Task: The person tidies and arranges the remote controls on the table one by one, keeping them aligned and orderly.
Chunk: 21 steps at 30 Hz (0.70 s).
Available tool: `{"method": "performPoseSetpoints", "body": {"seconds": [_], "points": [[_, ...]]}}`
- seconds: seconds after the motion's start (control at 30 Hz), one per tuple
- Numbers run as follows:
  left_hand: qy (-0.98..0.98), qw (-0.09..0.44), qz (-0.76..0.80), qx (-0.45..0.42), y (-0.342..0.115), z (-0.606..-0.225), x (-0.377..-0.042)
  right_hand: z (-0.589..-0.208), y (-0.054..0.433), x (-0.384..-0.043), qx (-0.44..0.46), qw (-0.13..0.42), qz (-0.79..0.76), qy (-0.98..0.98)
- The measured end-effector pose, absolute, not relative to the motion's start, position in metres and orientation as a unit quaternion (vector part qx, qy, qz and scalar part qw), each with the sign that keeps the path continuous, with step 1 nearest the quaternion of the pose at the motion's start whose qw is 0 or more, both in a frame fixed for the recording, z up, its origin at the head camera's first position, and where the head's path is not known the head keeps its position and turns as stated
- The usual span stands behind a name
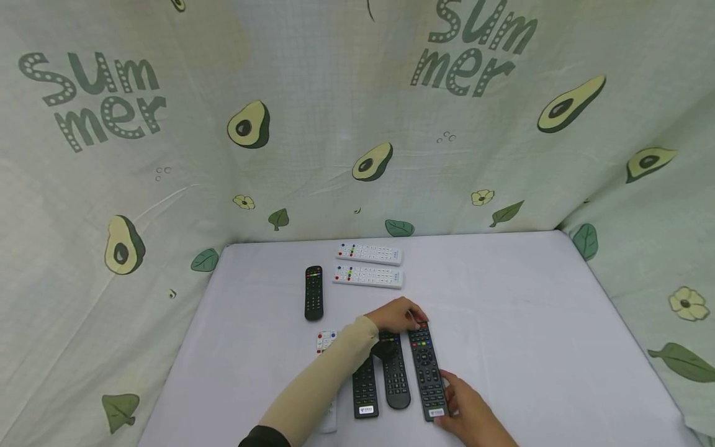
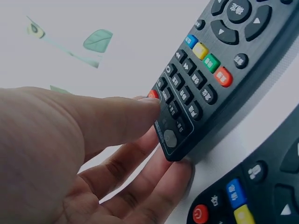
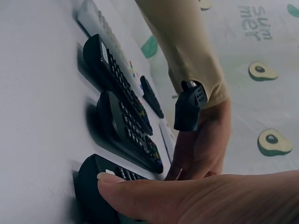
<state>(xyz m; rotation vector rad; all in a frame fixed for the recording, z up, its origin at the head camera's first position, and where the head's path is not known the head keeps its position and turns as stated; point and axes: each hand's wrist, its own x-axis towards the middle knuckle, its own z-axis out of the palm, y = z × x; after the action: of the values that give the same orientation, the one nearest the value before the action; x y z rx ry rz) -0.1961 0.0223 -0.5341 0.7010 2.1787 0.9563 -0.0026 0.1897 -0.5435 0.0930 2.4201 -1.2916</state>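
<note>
A long black remote control [image 1: 427, 372] lies between both hands at the right end of a row. My left hand [image 1: 398, 315] pinches its far end; in the left wrist view the thumb is on the button face and fingertips reach under the edge. At its near end, my right hand [image 1: 472, 406] grips the remote, the thumb by the white label and fingers along the right side. Just left lies a black remote with a rounded end [image 1: 396, 379], then another labelled black remote [image 1: 365, 391]. A white remote [image 1: 329, 421] is partly hidden under the left sleeve.
Farther back on the white-covered table [image 1: 514, 310] lies a small black remote [image 1: 314, 293]. Two white remotes, one behind [image 1: 368, 253] and one in front [image 1: 367, 277], lie crosswise near the back edge. A printed cloth curtain [image 1: 313, 186] rises behind and at the sides.
</note>
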Motion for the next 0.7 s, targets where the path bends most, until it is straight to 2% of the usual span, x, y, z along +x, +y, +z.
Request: {"method": "performPoseSetpoints", "body": {"seconds": [0.37,0.7], "points": [[0.836,0.31,0.364,0.27,0.014,-0.536,-0.193,-0.532,0.189,-0.008,0.046,0.204,-0.394,0.895],[0.829,0.261,0.42,0.263,-0.009,-0.525,-0.197,-0.518,0.196,-0.022,0.041,0.171,-0.34,0.924]]}}
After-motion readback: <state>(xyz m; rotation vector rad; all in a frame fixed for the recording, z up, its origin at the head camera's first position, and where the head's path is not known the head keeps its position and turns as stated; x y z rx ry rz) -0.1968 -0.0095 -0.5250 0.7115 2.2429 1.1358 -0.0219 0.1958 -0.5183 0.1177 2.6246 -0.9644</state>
